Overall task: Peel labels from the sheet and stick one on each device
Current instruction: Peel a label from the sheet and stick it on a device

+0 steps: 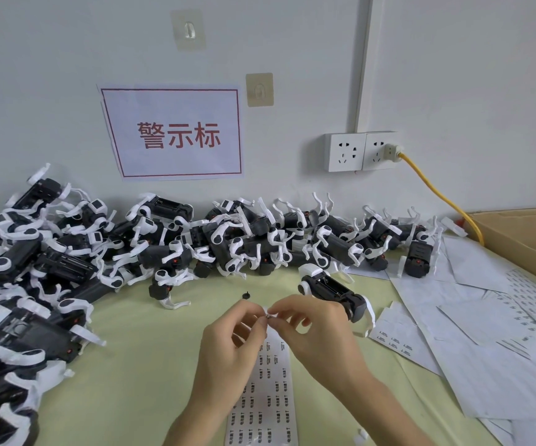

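Above the near sheet (265,381), both hands pinch one label (269,316): left grip (231,342), right grip (314,329). Best peel slowly, keeping it uncreased for the device (331,291).

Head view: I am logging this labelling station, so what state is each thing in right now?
Left hand: pinching the label strip's top end.
Right hand: pinching a small label at the same spot.
Label strip: flat on the table, top end lifted.
Nearest device: lying alone on its side.
Yellow cable: plugged into the right wall socket.
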Tool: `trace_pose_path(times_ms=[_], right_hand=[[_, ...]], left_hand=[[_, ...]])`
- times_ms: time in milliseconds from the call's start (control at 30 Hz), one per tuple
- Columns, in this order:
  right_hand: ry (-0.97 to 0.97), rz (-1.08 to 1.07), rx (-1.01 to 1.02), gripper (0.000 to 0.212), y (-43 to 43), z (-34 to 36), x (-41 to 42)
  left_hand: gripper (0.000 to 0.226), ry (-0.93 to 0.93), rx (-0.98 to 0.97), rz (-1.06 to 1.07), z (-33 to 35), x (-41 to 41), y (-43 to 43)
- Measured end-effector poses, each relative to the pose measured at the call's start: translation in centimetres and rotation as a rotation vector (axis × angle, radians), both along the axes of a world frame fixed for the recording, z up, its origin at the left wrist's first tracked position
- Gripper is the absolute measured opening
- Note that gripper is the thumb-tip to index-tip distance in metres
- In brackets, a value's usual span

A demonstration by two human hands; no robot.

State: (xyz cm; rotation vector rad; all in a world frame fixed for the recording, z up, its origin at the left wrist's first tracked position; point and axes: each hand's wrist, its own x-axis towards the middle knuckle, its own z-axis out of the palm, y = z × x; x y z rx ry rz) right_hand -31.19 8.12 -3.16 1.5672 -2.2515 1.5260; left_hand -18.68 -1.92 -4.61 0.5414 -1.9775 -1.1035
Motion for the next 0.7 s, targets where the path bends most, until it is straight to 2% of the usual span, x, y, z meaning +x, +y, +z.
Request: trace_pose_path(times_ms=[133,233,433,533,600,700], right_hand=[[0.087,-0.006,0.048,0.01,-0.2,-0.1,-0.1],[0.085,-0.011,0.064,0.009,-0.2,-0.3,-0.2],[0.053,-0.096,0.012,0.014,-0.1,-0.1,-0.4],[0.013,-0.211,-0.155,0.021,0.1,0.5,-1.0],[0.033,-0.333,-0.177,0.023,0.2,0.8,-1.6],[0.063,-0.522,0.08,0.057,0.5,0.7,-2.7]], left_hand=[[0.026,-0.13,-0.238,0.073,-0.5,0.3,-0.1],[0.023,-0.171,-0.315,0.088,-0.5,0.4,-0.1],[0.017,-0.178,-0.252,0.105,-0.4,0.3,0.0],[0.017,-0.278,-0.217,0.092,-0.8,0.3,-0.4],[0.017,-0.348,-0.225,0.073,-1.1,0.3,-0.6],[0.017,-0.411,-0.239,0.034,-1.5,0.2,-0.6]])
